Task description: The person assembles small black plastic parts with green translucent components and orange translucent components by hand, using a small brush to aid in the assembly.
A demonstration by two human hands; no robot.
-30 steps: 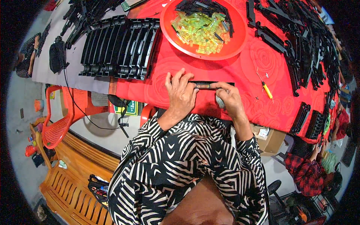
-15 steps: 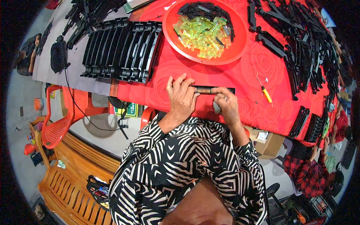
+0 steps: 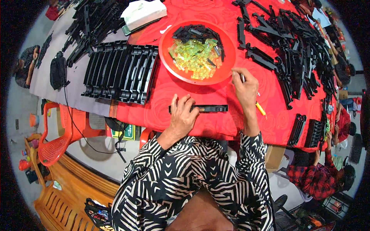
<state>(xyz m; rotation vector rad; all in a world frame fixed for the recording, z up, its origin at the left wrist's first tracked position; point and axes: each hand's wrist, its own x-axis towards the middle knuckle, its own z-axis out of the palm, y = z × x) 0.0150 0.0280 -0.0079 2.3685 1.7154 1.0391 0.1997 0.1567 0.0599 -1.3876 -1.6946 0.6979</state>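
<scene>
A long black plastic strip (image 3: 212,109) lies crosswise on the red tablecloth in front of me. My left hand (image 3: 183,116) grips its left part, fingers bent over the far side and thumb on the near side. Farther right, my right hand (image 3: 245,86) is raised beside the bowl's right rim, its fingers closed in a pinch. A small dark, shiny piece (image 3: 242,78) shows between them; its kind is unclear. The red round bowl (image 3: 197,81) contains yellow-green translucent pieces (image 3: 196,57) and small black pieces (image 3: 194,32).
At left stands a row of black plastic parts (image 3: 119,73). Loose black parts (image 3: 293,50) pile up at right. A yellow-handled tool (image 3: 261,109) lies near my right wrist. A tissue pack (image 3: 143,14) sits at the back. Someone in a checked shirt (image 3: 312,180) is at the right.
My right hand has left the black strip and moved up and right to the bowl's rim. My left hand stays on the strip, which has shifted left and nearer in view. The view has tilted.
</scene>
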